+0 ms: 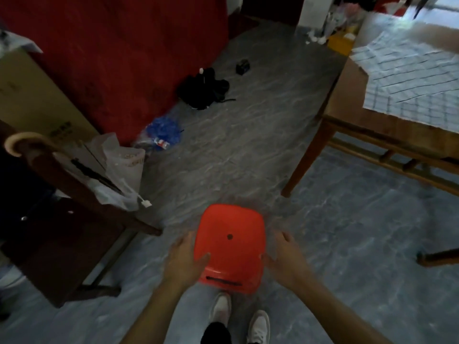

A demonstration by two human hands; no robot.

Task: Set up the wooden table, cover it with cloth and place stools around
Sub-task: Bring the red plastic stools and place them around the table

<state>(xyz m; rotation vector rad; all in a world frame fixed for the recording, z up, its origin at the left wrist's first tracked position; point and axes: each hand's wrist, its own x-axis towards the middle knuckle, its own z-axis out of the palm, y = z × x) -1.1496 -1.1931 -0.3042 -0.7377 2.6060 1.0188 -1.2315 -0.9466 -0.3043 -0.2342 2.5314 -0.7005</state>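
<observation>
White shoes (238, 316), one pair, stand on the grey floor (248, 145) at the frame's bottom edge, directly below the stool. Red plastic stool (229, 247): seat up, slotted edge toward the wearer, between both hands. Left hand (187, 259): thumb lies on the seat's left edge, fingers reach down its side, apparently gripping. Right hand (283, 256): fingers loosely spread just beside the right edge; contact cannot be told through blur. Wooden table (347, 105): ahead and to the right of the stool, its near corner leg closest. Checked cloth (407, 78): already covering the tabletop, short of the left edge. Judgement: stool must travel forward-right; right hand nearer the table.
</observation>
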